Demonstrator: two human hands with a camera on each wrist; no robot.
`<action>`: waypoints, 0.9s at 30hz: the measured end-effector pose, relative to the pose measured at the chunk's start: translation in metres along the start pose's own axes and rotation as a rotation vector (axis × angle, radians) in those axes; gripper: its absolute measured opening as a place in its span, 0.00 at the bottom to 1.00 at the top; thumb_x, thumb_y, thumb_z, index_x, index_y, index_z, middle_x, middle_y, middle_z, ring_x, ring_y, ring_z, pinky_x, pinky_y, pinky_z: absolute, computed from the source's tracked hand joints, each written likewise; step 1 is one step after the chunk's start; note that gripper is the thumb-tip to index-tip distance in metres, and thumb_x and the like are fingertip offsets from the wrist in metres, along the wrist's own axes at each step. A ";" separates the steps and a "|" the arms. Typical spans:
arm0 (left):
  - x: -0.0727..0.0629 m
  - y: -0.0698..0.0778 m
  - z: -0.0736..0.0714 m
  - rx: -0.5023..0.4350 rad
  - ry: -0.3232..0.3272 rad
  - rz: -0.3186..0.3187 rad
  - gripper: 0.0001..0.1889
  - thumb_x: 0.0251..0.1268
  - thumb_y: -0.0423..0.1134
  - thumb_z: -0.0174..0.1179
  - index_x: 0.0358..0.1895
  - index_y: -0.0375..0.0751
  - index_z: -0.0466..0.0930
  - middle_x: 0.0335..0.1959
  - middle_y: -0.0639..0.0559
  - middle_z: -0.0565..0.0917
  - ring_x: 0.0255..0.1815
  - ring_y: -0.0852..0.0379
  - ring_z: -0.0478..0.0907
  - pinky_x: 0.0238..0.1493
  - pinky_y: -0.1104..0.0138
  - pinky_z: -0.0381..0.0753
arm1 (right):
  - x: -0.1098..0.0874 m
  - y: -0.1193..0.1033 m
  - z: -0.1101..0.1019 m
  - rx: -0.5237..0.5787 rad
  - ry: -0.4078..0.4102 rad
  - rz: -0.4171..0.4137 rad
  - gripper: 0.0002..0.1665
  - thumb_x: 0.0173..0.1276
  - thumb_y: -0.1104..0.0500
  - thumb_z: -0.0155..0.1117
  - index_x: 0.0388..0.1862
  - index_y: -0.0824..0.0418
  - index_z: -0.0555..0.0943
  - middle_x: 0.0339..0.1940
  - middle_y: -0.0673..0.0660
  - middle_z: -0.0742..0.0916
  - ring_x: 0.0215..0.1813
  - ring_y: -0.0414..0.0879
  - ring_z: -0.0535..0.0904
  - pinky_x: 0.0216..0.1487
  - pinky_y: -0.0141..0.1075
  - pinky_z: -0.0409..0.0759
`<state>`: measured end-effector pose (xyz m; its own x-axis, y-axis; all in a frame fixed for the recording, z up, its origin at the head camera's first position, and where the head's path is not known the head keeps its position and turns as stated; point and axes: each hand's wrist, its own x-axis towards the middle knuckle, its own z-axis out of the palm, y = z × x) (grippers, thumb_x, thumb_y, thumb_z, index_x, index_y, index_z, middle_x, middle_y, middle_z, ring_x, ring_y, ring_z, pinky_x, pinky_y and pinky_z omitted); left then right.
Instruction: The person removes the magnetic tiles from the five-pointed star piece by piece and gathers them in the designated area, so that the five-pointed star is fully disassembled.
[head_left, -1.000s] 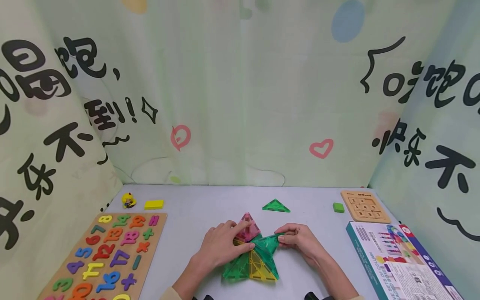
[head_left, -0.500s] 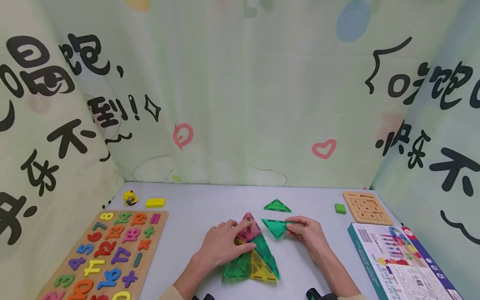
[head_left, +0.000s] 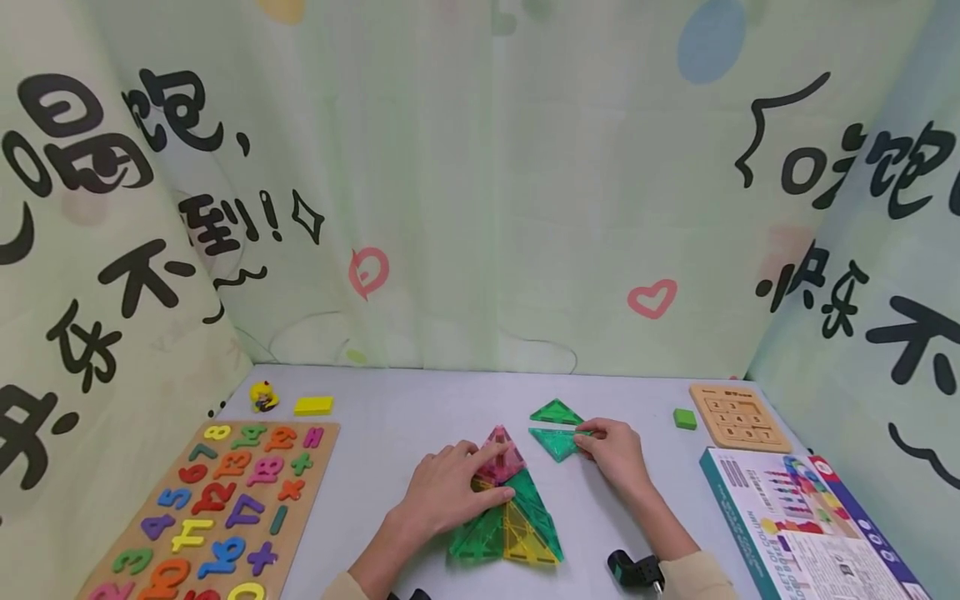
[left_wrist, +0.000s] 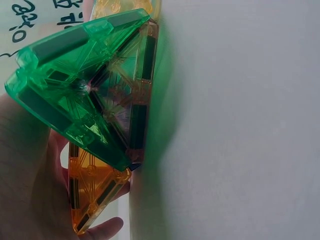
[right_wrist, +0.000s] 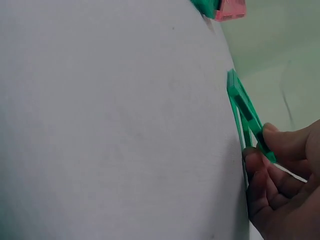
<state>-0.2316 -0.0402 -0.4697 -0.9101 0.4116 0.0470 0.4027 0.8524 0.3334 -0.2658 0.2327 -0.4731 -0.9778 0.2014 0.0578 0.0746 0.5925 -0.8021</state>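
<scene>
At the middle of the white table (head_left: 420, 408): a structure (head_left: 529, 512) of translucent green, yellow and pink pieces is seen, with the pink piece (head_left: 513, 461) at its far end.
Left hand (head_left: 442, 487): the structure is gripped, the fingers laid over the pink piece and the thumb across the nearer part.
Right hand (head_left: 617, 454): a triangular green tile (head_left: 553, 443) is pinched at its right corner between thumb and fingers, apart from the structure.
Second green tile (head_left: 557, 411): it is placed just beyond the held one, with a narrow gap between; whether the table is touched by the held tile cannot be told.
Step in hand: judged to be the handling of a loose tile while the structure is steadied.
Next move: for a setting-down here, a low, level tile and a gently loosened pinch are called for; for a fitting, matched edges and a firm left-hand grip.
</scene>
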 end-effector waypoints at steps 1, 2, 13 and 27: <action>0.000 0.000 0.000 0.001 0.001 0.000 0.37 0.58 0.80 0.47 0.72 0.80 0.59 0.60 0.51 0.78 0.56 0.51 0.77 0.53 0.50 0.76 | 0.000 0.001 0.000 -0.031 0.005 -0.014 0.12 0.66 0.62 0.67 0.45 0.67 0.86 0.26 0.56 0.86 0.27 0.41 0.78 0.30 0.31 0.76; 0.000 0.000 0.000 0.001 0.002 0.001 0.37 0.58 0.79 0.47 0.72 0.80 0.59 0.60 0.51 0.78 0.55 0.51 0.77 0.53 0.50 0.76 | 0.001 0.001 -0.001 -0.056 0.009 -0.025 0.12 0.65 0.62 0.67 0.45 0.67 0.86 0.25 0.56 0.85 0.27 0.42 0.76 0.29 0.32 0.74; -0.006 0.000 -0.002 0.008 -0.005 -0.013 0.37 0.57 0.80 0.47 0.72 0.79 0.60 0.59 0.51 0.79 0.55 0.51 0.77 0.53 0.50 0.76 | -0.030 -0.016 0.008 -0.037 -0.205 -0.076 0.12 0.65 0.61 0.67 0.46 0.63 0.87 0.32 0.53 0.87 0.28 0.42 0.78 0.30 0.34 0.75; -0.010 0.005 -0.006 -0.047 -0.020 -0.089 0.32 0.62 0.71 0.54 0.71 0.76 0.64 0.58 0.49 0.79 0.53 0.49 0.78 0.56 0.46 0.72 | -0.062 -0.040 0.022 0.057 -0.502 -0.028 0.19 0.63 0.58 0.67 0.49 0.68 0.86 0.41 0.58 0.90 0.32 0.44 0.78 0.33 0.36 0.76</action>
<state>-0.2208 -0.0421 -0.4625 -0.9398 0.3416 -0.0029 0.3151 0.8700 0.3791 -0.2122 0.1798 -0.4579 -0.9539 -0.2220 -0.2021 0.0503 0.5455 -0.8366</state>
